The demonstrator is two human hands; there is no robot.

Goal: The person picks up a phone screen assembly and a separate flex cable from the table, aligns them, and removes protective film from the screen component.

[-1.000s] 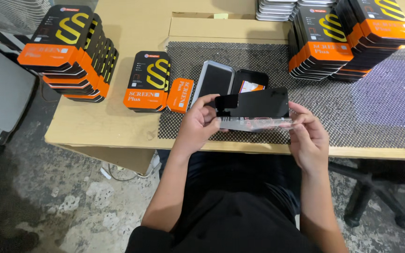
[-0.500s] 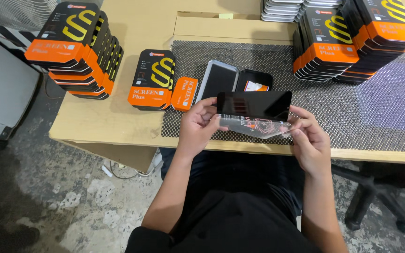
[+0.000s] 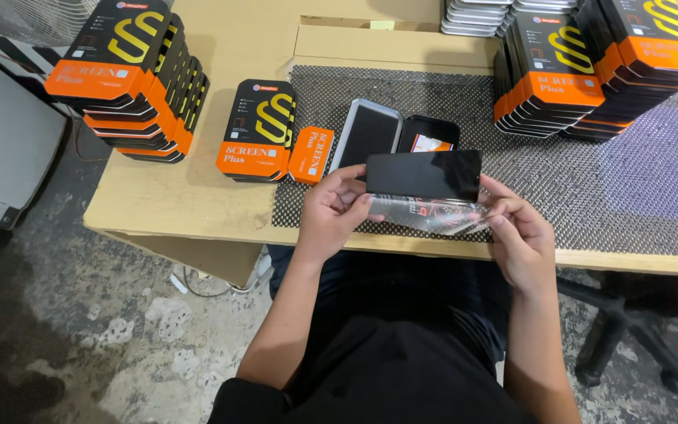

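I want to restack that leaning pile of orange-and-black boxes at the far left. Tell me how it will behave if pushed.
The leaning pile looks apt to slide: its boxes are already fanned sideways rather than squared. The flat, glossy-looking boxes probably slip over each other easily. It stands near the table's left edge, so a push leftward could spill some off.

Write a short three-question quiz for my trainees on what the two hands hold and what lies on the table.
1. True or false: both hands hold the dark glass sheet.
2. What lies just under that sheet, between the left hand and the right hand?
A) a clear plastic sleeve
B) a roll of tape
C) a cloth
3. What colours are the stacked boxes at the table's left end?

Key:
1. True
2. A, the clear plastic sleeve
3. Black and orange, with a yellow mark
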